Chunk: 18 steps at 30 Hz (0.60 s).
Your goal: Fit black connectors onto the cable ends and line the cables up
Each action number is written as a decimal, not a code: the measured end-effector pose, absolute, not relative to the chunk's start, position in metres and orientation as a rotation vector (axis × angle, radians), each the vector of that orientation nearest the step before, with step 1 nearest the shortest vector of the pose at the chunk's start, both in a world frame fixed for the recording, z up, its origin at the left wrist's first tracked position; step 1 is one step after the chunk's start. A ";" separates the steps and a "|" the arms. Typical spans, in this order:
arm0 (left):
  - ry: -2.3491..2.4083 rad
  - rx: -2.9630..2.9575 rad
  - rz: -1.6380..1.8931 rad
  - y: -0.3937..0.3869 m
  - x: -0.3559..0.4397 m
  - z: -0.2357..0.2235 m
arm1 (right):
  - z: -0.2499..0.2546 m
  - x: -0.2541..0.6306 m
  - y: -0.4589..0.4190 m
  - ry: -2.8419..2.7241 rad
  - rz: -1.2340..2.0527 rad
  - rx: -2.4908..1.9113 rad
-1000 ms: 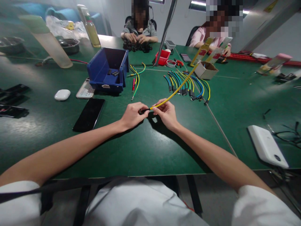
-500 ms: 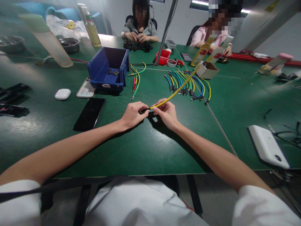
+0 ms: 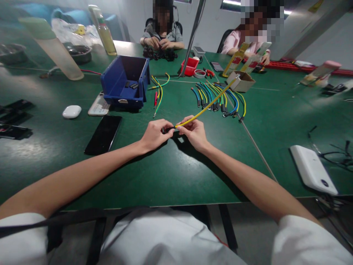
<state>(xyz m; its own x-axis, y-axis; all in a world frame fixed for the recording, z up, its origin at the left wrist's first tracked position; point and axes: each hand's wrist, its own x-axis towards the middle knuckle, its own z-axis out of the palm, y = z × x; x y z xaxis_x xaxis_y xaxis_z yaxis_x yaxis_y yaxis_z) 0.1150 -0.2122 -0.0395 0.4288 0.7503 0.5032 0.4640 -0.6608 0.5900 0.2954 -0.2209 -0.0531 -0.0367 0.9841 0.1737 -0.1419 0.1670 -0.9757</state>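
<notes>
Between my two hands, just above the green table (image 3: pixel 165 176), is a yellow cable (image 3: pixel 205 109) that slants up to the right. My left hand (image 3: pixel 156 135) pinches the black sleeve (image 3: pixel 168 129) at its near end; part of that end is hidden by the fingers. Right beside it, my right hand (image 3: pixel 194 133) grips the cable's yellow part close to the sleeve. Beyond my hands lies a row of blue, green and yellow cables (image 3: pixel 213 94) with black ends and metal lugs. A few loose yellow and green cables (image 3: pixel 160 92) rest farther left.
A blue bin (image 3: pixel 124 82) holding small black pieces stands back left, beside a black phone (image 3: pixel 103 135) and a white earbud case (image 3: pixel 71 111). At right lies a white power bank (image 3: pixel 313 169). A metal pole (image 3: pixel 191 40) rises behind a red box (image 3: pixel 190 67). Two people sit opposite.
The whole view has shifted very slightly. Both hands keep their hold on the yellow cable, with no clear movement.
</notes>
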 end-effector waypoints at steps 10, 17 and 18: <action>1.023 2.331 1.100 -0.213 0.114 -0.038 | -0.053 0.297 -0.220 -1.217 1.209 -0.965; 1.010 2.293 1.122 -0.212 0.114 -0.040 | -0.052 0.297 -0.220 -1.202 1.225 -0.961; 1.007 2.270 1.125 -0.212 0.114 -0.040 | -0.052 0.296 -0.221 -1.196 1.227 -0.961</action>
